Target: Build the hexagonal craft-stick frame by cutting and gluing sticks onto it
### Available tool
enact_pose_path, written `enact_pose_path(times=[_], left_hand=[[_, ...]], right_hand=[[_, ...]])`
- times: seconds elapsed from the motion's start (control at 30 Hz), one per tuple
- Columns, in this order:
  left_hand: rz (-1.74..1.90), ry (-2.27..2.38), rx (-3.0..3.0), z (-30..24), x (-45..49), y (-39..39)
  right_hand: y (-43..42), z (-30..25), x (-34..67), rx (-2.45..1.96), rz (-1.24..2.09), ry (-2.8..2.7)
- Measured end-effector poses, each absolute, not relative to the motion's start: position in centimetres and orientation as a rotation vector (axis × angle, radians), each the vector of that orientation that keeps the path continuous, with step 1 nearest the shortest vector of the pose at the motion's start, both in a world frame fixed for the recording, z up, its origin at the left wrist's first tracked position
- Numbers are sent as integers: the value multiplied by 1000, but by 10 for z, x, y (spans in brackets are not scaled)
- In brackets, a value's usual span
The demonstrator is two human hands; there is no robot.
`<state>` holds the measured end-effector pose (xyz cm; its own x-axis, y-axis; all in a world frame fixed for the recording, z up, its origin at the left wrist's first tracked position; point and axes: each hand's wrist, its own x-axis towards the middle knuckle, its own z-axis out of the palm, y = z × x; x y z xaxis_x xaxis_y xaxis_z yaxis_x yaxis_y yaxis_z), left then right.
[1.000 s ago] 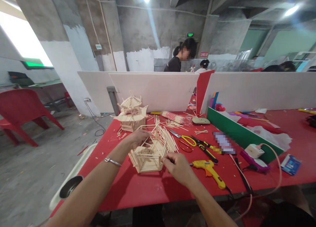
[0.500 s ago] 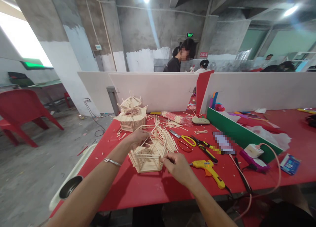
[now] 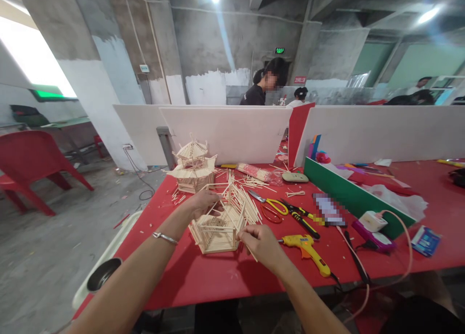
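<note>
A six-sided model of thin wooden sticks (image 3: pixel 222 242), with posts and railings, stands on the red table in front of me. At its upper left side, my left hand (image 3: pixel 205 204) has its fingers closed on the frame; some fingertips are hidden among the sticks. My right hand (image 3: pixel 259 244) is at the model's right corner, thumb and finger pinching a thin wooden stick (image 3: pixel 252 253) whose end slants out below the hand. Loose sticks (image 3: pixel 245 205) lie in a heap behind the model. A yellow glue gun (image 3: pixel 303 246) rests just right of my right hand.
A finished-looking stick pavilion (image 3: pixel 192 171) stands behind my left hand. Scissors (image 3: pixel 272 203), pliers (image 3: pixel 303 220) and a phone (image 3: pixel 329 209) lie on the right. A green board (image 3: pixel 356 198) stands beside a power strip (image 3: pixel 376 237). White panels (image 3: pixel 225 135) close off the back.
A stick's end now shows beneath my right hand, which has barely shifted. My left hand stays at the frame. A person far back on the right has risen higher into view.
</note>
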<state>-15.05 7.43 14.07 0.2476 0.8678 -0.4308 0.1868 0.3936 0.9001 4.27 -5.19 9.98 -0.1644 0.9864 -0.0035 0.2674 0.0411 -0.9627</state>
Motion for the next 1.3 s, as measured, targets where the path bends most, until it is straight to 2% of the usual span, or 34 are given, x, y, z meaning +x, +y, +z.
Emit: enact_pose_path(times=[1.3], left_hand=[[620,1240,1101,136,-152,77]], right_hand=[[-54,100,44,-1329,1205,-1519]])
